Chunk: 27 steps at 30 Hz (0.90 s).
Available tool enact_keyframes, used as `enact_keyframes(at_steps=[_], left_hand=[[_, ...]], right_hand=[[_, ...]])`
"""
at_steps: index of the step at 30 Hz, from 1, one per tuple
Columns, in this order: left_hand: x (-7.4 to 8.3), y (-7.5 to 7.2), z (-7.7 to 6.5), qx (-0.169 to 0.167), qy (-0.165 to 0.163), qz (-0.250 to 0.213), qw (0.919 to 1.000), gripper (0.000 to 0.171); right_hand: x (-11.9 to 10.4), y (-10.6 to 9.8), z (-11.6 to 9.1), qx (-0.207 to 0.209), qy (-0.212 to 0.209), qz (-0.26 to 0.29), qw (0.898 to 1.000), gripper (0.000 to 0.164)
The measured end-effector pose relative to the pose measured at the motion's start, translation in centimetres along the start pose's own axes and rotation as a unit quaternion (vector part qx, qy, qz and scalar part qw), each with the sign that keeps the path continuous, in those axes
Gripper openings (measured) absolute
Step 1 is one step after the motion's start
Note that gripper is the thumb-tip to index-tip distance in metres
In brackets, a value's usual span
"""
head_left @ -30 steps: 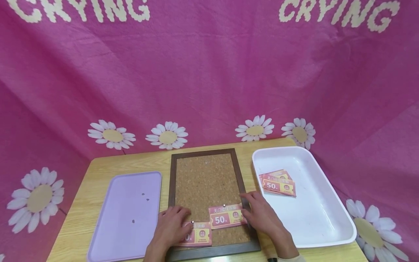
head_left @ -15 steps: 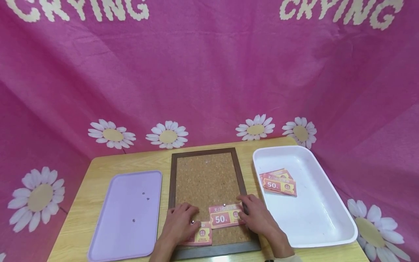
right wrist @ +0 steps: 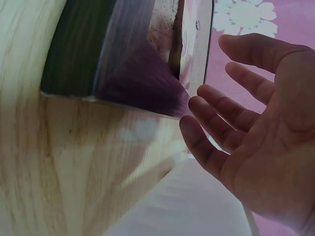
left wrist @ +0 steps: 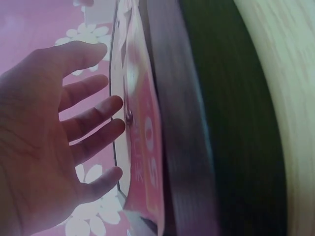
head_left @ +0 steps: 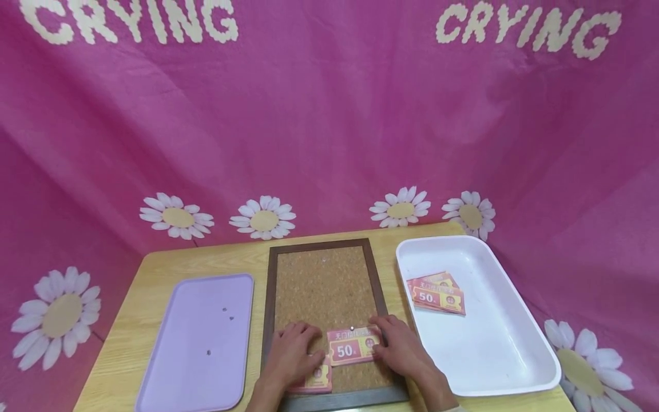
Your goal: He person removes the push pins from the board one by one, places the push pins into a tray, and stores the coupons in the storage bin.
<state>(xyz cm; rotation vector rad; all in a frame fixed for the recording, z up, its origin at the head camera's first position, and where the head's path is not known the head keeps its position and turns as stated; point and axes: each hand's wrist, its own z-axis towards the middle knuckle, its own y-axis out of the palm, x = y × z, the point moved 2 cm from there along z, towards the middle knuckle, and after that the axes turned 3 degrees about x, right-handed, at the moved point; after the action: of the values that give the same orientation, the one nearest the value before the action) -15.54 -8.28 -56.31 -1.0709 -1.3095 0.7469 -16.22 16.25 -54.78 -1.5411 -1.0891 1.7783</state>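
A dark-framed cork board (head_left: pixel 321 292) lies on the table, bearing two red-and-yellow paper coupons near its front. The right coupon (head_left: pixel 352 347) has a round-headed pin (head_left: pixel 352 328) at its top edge. Most of the left coupon (head_left: pixel 318 377) is hidden beneath my left hand (head_left: pixel 292 356). That hand's fingers are loosely spread in the left wrist view, above the coupon and a pin (left wrist: pixel 129 117). At the right coupon's right end hovers my right hand (head_left: pixel 404 348), its fingers relaxed, holding nothing. Whether its fingertips touch the coupon or frame I cannot tell.
Left of the board lies a lilac tray (head_left: pixel 198 337) with a few small pins (head_left: pixel 224 309). A white bin (head_left: pixel 494 343) on the right holds a fanned pile of coupons (head_left: pixel 437 294). A pink flowered cloth (head_left: pixel 329 143) hangs behind the wooden table (head_left: pixel 226 257).
My left hand has slid right across the left coupon, covering its pin. My right hand has shifted slightly left over the right coupon's end. The coupons stay put on the board.
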Motion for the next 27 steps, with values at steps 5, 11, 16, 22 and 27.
enact_keyframes(at_steps=[5, 11, 16, 22, 27], left_hand=[[1.0, 0.4, 0.3, 0.012, 0.030, -0.001, 0.9995, 0.034], [2.1, 0.7, 0.8, -0.005, 0.027, 0.006, 0.9996, 0.034], [3.0, 1.2, 1.1, -0.003, 0.040, 0.004, 0.9992, 0.035], [4.0, 2.0, 1.6, 0.048, 0.063, 0.010, 0.9968, 0.031], [4.6, 2.4, 1.9, 0.054, 0.056, 0.011, 0.9969, 0.032]], right_hand=[[0.1, 0.2, -0.2, 0.000, 0.002, 0.007, 1.000, 0.050], [0.1, 0.6, -0.1, 0.004, -0.011, 0.004, 1.000, 0.052], [0.0, 0.9, -0.1, 0.007, -0.022, -0.011, 1.000, 0.054], [-0.1, 1.0, 0.1, 0.014, -0.024, -0.031, 0.999, 0.054], [0.1, 1.1, 0.1, 0.006, -0.017, -0.036, 0.999, 0.053]])
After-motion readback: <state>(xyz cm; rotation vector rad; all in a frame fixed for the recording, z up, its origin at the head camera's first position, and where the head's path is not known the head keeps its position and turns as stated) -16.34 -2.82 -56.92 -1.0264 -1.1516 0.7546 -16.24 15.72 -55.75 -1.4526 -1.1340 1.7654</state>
